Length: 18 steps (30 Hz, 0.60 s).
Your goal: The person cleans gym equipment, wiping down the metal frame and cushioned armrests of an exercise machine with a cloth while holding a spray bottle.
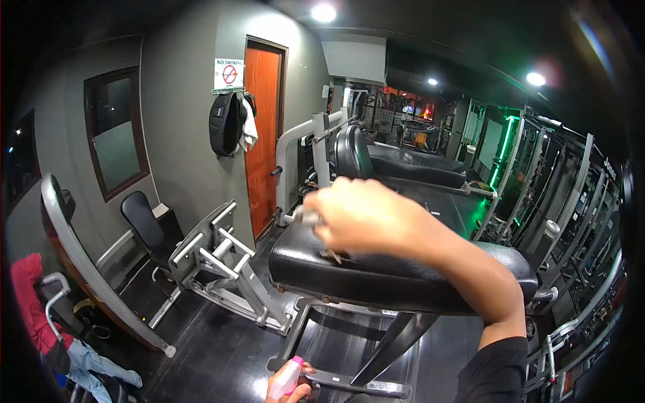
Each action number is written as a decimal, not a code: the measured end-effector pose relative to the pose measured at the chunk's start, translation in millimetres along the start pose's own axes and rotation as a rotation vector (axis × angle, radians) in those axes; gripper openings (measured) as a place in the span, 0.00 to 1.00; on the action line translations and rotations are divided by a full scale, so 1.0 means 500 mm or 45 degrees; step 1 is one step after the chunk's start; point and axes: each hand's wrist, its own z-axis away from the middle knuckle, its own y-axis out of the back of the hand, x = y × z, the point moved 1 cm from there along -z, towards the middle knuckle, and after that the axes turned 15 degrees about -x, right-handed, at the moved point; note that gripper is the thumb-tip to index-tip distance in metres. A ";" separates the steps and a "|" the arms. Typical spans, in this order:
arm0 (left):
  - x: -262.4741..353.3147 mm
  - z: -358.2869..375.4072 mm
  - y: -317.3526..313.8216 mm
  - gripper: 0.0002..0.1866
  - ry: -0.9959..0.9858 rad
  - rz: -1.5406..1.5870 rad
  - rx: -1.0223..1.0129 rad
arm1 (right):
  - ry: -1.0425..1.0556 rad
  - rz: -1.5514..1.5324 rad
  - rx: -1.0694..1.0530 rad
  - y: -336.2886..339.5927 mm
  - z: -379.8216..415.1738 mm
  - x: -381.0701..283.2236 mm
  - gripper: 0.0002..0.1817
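Note:
My right hand point(366, 211) reaches across the black padded bench point(403, 285), its fingers closed round a crumpled greyish cloth point(309, 219). Part of the cloth hangs below the fingers, close to the left end of the pad; whether it presses on the pad there is hard to tell. Low in the view, my left hand point(297, 393) is wrapped round a small pale bottle point(285, 383) with a pink top, held below the bench. The lower part of that bottle is cut off by the frame's edge.
Behind the bench stands another machine with a black pad point(416, 166). A leg machine point(225, 262) is on the left, near an orange-brown door point(263, 141). Red and blue clothing point(40, 309) hangs at far left. Weight racks point(571, 201) line the right side.

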 end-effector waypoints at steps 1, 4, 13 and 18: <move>0.009 -0.006 -0.004 0.24 0.000 0.001 -0.008 | 0.011 -0.039 0.113 -0.005 -0.025 0.032 0.14; 0.032 -0.019 -0.009 0.24 -0.104 0.052 0.088 | -0.133 -0.075 0.061 -0.061 -0.108 0.112 0.17; 0.008 -0.027 -0.003 0.22 -0.095 0.197 -0.113 | 0.026 0.122 -0.018 -0.110 0.024 -0.038 0.12; 0.026 -0.046 -0.013 0.19 -0.126 0.298 -0.179 | 0.104 0.021 -0.104 -0.066 0.079 -0.043 0.13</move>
